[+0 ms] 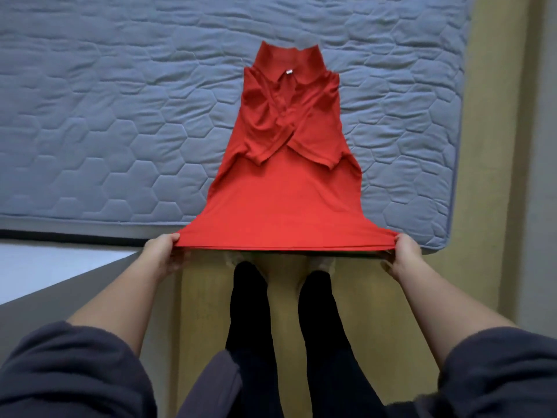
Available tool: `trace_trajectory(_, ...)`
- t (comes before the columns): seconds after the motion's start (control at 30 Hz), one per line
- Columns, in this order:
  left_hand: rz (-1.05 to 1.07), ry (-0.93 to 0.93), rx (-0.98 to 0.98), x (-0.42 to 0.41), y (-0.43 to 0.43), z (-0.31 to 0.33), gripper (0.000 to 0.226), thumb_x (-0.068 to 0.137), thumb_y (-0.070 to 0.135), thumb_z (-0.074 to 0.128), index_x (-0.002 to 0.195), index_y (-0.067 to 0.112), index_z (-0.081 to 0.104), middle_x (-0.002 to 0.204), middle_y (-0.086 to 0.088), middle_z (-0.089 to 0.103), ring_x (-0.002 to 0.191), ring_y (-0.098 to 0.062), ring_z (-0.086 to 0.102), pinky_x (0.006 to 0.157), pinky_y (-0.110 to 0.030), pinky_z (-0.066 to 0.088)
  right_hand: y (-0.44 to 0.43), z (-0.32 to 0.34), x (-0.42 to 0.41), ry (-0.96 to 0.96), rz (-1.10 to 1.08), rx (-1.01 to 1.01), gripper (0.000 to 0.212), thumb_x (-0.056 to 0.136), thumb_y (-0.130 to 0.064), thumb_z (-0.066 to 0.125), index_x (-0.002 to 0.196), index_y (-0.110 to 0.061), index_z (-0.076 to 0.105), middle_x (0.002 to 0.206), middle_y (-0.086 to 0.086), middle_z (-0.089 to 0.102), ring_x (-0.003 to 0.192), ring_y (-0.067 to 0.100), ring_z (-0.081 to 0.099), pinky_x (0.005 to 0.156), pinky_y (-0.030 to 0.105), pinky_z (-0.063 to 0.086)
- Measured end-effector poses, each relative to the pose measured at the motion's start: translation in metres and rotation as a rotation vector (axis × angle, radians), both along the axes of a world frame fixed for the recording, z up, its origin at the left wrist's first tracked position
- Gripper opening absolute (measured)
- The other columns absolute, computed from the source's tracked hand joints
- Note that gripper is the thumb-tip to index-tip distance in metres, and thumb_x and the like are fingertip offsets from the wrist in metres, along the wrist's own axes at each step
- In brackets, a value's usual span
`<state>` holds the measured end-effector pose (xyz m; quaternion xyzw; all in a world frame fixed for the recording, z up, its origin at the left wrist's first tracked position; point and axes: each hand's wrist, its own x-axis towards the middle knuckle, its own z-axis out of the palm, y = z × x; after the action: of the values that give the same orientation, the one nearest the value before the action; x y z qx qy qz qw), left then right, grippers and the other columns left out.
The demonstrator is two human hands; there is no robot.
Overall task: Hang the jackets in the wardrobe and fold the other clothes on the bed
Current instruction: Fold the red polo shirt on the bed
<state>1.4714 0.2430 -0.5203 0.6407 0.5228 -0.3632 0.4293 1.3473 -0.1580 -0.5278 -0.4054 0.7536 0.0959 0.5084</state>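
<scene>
A red polo shirt (286,188) lies on the grey quilted mattress (90,131), collar at the far end, both short sleeves folded in and crossed over its chest. Its hem hangs past the mattress's near edge, stretched taut between my hands. My left hand (161,251) pinches the hem's left corner. My right hand (404,256) pinches the right corner. Both hands sit just off the bed's edge, above the floor.
The mattress's right corner (437,245) ends beside a strip of yellowish wooden floor (497,146). My legs in black trousers (250,327) stand at the bed's edge. A dark surface (60,291) lies at the lower left, below the mattress.
</scene>
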Motion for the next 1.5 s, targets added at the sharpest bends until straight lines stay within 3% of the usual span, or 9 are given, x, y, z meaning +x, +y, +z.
trace_trajectory(0.17,0.179,-0.259,-0.184,0.114,-0.059,0.022,0.027,0.1,0.013,0.032,0.078,0.009,0.048,0.062,-0.008,0.063,0.065,-0.022,0.059,0.091,-0.039,0.047,-0.032,0.03,0.13,-0.268,-0.01,0.03,0.026,0.094,-0.018,0.032,0.074,-0.02,0.048,0.076,0.0,0.054,0.067,0.014,0.054,0.061,0.03,0.043)
trace_trajectory(0.33,0.212,-0.539,-0.339,0.236,-0.121,0.031,0.033,0.101,0.011,0.025,0.081,0.012,0.051,0.057,-0.001,0.067,0.078,-0.018,0.057,0.103,-0.041,0.041,-0.065,0.039,0.255,-0.543,0.044,-0.028,0.028,0.099,-0.02,0.03,0.08,-0.021,0.05,0.08,-0.003,0.053,0.072,0.009,0.054,0.076,0.035,0.046)
trace_trajectory(0.43,0.086,-0.634,-0.427,0.292,-0.155,0.021,0.037,0.104,0.033,0.026,0.129,0.015,0.047,0.131,-0.006,0.056,0.125,-0.021,0.047,0.111,-0.045,0.032,-0.08,0.026,0.31,-0.693,0.204,0.01,0.029,0.101,-0.031,0.033,0.122,-0.024,0.052,0.12,-0.006,0.057,0.111,0.012,0.052,0.104,0.047,0.032)
trace_trajectory(0.5,-0.012,-0.63,-0.403,0.307,-0.174,0.001,0.05,0.102,0.041,0.029,0.147,0.019,0.024,0.152,-0.004,0.029,0.137,-0.02,0.034,0.108,-0.047,0.031,-0.081,0.003,0.325,-0.661,0.364,0.019,0.043,0.1,-0.039,0.035,0.142,-0.029,0.034,0.143,-0.009,0.041,0.13,0.017,0.037,0.105,0.05,0.028)
trace_trajectory(0.63,-0.153,-0.544,-0.122,0.264,-0.18,-0.075,0.03,0.099,0.024,0.046,0.127,0.013,0.042,0.112,-0.007,0.055,0.095,-0.008,0.063,0.086,-0.029,0.05,-0.056,-0.07,0.288,-0.404,0.685,-0.152,0.037,0.099,-0.018,0.048,0.134,-0.008,0.045,0.127,0.008,0.054,0.122,0.025,0.046,0.09,0.032,0.039)
trace_trajectory(0.83,-0.208,-0.394,0.209,0.19,-0.149,-0.171,0.072,0.084,0.019,0.069,0.141,-0.001,0.03,0.141,-0.022,0.041,0.129,-0.032,0.042,0.109,-0.041,0.033,-0.043,-0.16,0.212,-0.026,0.656,-0.364,0.063,0.085,-0.019,0.063,0.14,-0.001,0.037,0.14,0.025,0.042,0.13,0.036,0.04,0.109,0.038,0.03)
trace_trajectory(1.07,-0.266,-0.546,0.081,0.206,-0.117,-0.207,0.011,0.09,0.026,0.063,0.093,0.016,0.064,0.1,-0.007,0.063,0.09,-0.016,0.054,0.08,-0.034,0.043,-0.069,-0.198,0.203,-0.169,0.537,-0.376,0.025,0.091,-0.026,0.059,0.103,-0.004,0.063,0.098,0.011,0.059,0.093,0.022,0.054,0.074,0.03,0.038)
trace_trajectory(1.2,-0.211,-0.431,0.059,0.187,-0.096,-0.211,0.019,0.091,0.018,0.06,0.073,0.015,0.054,0.077,-0.01,0.062,0.061,-0.018,0.058,0.062,-0.028,0.051,-0.076,-0.207,0.167,-0.094,0.563,-0.341,0.019,0.093,-0.023,0.056,0.087,-0.006,0.062,0.085,0.013,0.057,0.082,0.023,0.051,0.07,0.033,0.04)
trace_trajectory(1.5,-0.009,-0.425,-0.112,0.193,-0.113,-0.213,0.037,0.085,0.01,0.068,0.118,-0.002,0.056,0.107,-0.011,0.057,0.079,-0.017,0.058,0.044,-0.025,0.055,-0.063,-0.207,0.18,-0.398,0.241,-0.04,0.022,0.085,-0.005,0.067,0.103,-0.014,0.058,0.086,0.002,0.062,0.072,0.015,0.059,0.048,0.02,0.054)
